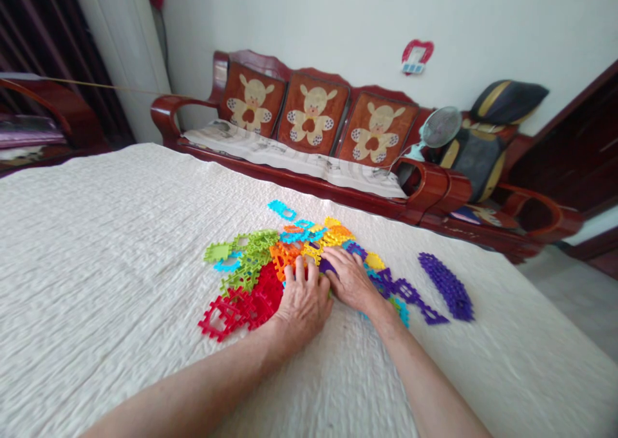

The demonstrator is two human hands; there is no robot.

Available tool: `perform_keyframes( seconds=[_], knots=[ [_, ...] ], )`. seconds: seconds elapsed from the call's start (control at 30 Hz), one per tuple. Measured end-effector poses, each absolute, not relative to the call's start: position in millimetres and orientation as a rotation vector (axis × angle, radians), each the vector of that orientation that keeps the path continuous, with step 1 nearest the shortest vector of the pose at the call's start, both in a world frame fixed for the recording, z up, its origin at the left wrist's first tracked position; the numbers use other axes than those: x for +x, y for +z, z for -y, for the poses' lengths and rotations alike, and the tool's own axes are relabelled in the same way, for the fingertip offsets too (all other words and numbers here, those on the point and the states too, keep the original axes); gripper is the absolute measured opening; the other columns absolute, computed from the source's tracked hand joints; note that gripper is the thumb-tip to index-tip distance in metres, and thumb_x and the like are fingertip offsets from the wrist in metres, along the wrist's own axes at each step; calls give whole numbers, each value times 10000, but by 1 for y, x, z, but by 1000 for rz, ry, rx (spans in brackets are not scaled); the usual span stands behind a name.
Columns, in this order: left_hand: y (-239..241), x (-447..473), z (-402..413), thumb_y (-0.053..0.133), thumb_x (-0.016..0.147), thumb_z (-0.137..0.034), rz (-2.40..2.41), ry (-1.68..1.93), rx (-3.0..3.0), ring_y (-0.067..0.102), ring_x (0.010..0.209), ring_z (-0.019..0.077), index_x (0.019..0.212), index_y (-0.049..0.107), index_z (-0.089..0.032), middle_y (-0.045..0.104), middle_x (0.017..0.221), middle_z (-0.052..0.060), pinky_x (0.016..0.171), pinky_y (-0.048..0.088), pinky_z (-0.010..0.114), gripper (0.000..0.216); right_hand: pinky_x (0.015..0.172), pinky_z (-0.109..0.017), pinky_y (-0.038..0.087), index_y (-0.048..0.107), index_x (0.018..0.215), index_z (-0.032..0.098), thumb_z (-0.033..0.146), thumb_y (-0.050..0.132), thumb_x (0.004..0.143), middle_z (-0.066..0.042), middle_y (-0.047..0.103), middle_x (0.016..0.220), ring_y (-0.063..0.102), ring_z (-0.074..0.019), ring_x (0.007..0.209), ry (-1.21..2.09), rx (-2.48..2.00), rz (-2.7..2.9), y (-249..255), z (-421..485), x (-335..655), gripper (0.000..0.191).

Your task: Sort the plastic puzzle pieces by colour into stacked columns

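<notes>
A heap of flat plastic interlocking tiles point(270, 264) in red, green, orange, yellow, blue and purple lies on a white textured cloth point(106, 245). My left hand point(302, 303) rests palm down on the heap's near edge, fingers stretched over red and orange tiles. My right hand point(348, 277) lies beside it, fingers extended flat over a purple tile and orange-yellow ones. Neither hand visibly grips a tile. A joined strip of purple tiles point(447, 286) lies apart to the right.
Beyond the cloth's far edge stands a dark red wooden bench point(309, 167) with three bear-print cushions. A small fan point(441, 127) and a dark bag point(487, 135) sit at its right end. A single blue tile point(282, 210) lies behind the heap.
</notes>
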State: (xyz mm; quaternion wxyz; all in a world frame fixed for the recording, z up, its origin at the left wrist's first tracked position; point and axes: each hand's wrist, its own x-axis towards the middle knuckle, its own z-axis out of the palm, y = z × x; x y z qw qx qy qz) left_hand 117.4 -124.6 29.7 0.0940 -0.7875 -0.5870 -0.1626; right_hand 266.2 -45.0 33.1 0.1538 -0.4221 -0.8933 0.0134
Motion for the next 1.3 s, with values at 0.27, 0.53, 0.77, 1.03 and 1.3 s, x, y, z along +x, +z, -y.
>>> perform_keyframes(
  seconds=[0.27, 0.53, 0.77, 1.03, 1.3],
  knots=[
    [28, 118, 123, 518, 885, -417, 1774, -459, -2354, 400, 1294, 439, 1169, 628, -159, 505, 1346, 196, 986, 372, 623, 399, 1013, -442, 286, 518, 1309, 207, 176, 378, 897, -78, 501, 1426, 425, -232, 1282, 29, -1298, 2601, 40, 30, 249, 436],
    [33, 117, 123, 526, 880, -427, 1784, -416, -2379, 410, 1287, 427, 1150, 638, -171, 517, 1337, 178, 983, 373, 614, 388, 980, -412, 298, 601, 1154, 200, 230, 429, 902, -106, 609, 1261, 513, -230, 1162, -49, -1347, 2488, 37, 32, 257, 307],
    [29, 118, 122, 512, 885, -419, 1771, -441, -2371, 406, 1287, 434, 1161, 633, -156, 529, 1316, 192, 979, 369, 625, 400, 1017, -437, 274, 571, 1244, 227, 241, 366, 937, -72, 513, 1416, 424, -218, 1284, 6, -1291, 2567, 31, 26, 251, 369],
    [28, 118, 123, 517, 883, -413, 1740, -447, -2345, 410, 1285, 444, 1135, 638, -153, 519, 1331, 195, 978, 376, 622, 382, 1021, -452, 248, 559, 1247, 218, 220, 415, 898, -85, 587, 1316, 457, -228, 1231, 1, -1280, 2585, 37, 29, 258, 377],
    [29, 118, 124, 486, 898, -422, 1737, -445, -2365, 393, 1293, 437, 1105, 646, -159, 539, 1283, 193, 980, 368, 624, 371, 958, -426, 279, 609, 1153, 209, 253, 514, 830, -97, 630, 1175, 502, -253, 1112, -26, -1396, 2577, 47, 36, 267, 339]
  ],
)
